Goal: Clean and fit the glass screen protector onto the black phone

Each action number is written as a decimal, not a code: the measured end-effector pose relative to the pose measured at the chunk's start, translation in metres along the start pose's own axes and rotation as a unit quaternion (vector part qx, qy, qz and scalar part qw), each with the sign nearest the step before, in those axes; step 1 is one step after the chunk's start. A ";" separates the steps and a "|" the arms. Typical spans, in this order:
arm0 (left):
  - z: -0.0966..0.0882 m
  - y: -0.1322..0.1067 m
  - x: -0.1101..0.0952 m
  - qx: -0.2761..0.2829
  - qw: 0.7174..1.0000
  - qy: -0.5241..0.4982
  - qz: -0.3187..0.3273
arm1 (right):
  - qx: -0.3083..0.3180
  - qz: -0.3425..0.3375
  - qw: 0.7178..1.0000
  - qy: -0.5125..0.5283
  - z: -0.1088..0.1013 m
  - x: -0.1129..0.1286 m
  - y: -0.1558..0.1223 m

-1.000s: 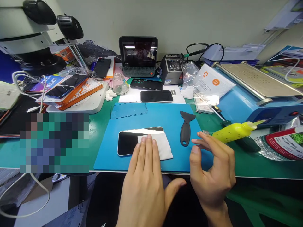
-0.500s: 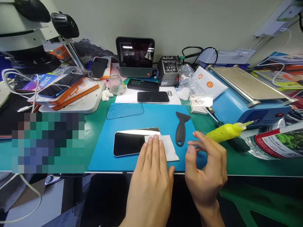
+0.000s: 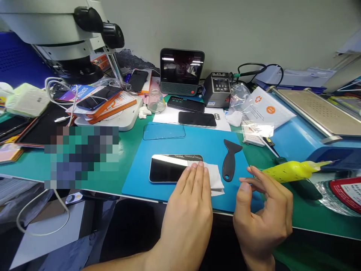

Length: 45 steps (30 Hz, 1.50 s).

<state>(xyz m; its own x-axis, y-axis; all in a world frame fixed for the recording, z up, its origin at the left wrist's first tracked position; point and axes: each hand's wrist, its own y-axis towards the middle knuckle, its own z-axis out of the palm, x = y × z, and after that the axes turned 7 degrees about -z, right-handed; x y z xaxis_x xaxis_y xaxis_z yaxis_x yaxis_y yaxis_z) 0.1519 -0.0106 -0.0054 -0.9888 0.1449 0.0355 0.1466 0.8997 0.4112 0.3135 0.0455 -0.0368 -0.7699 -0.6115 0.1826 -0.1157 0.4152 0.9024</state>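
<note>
A phone (image 3: pixel 166 171) with a dark, glossy screen lies face up on the blue mat (image 3: pixel 135 173). My left hand (image 3: pixel 188 214) rests flat, fingers stretched together, on a white wipe (image 3: pixel 213 177) that covers the phone's right end. My right hand (image 3: pixel 265 210) is raised at the mat's right edge, fingers loosely bent and thumb apart, with nothing visible in it. Behind its fingers lies a yellow squeeze bottle (image 3: pixel 293 171) with a thin tip. A black plastic scraper (image 3: pixel 229 162) is between the wipe and my right hand. A clear, dark-edged glass sheet (image 3: pixel 164 131) lies farther back.
Two dark phones, one of them this phone (image 3: pixel 197 119), lie behind the mat near a glass jar (image 3: pixel 156 101). A microscope (image 3: pixel 70 41) overhangs stacked boxes at left. A blue machine with a metal plate (image 3: pixel 321 107) and a bottle with a red label (image 3: pixel 345 192) are at right.
The view has swung left, so the bench appears shifted right. My left hand stays flat on the wipe over the phone, and my right hand keeps its bent pose.
</note>
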 end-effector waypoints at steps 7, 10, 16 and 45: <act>-0.006 -0.007 0.026 -0.015 0.998 -0.017 0.062 | -0.002 0.000 1.000 -0.011 0.000 0.001 -0.001; -0.007 -0.009 0.033 -0.016 0.996 -0.020 0.089 | -0.001 -0.006 1.000 -0.016 0.000 0.002 0.001; -0.012 -0.015 0.062 -0.020 0.990 -0.033 0.136 | 0.007 -0.003 1.000 -0.015 -0.001 0.003 0.002; 0.003 -0.033 0.099 0.019 0.999 -0.041 -0.031 | -0.008 0.008 1.000 0.023 -0.001 0.003 -0.004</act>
<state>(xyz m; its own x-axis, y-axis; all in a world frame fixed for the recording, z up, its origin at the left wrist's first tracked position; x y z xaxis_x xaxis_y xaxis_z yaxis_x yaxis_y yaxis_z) 0.0496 -0.0245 -0.0177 -0.9906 0.1209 -0.0642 0.0883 0.9226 0.3755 0.3121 0.0413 -0.0394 -0.7425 -0.6346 0.2146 -0.0932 0.4150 0.9050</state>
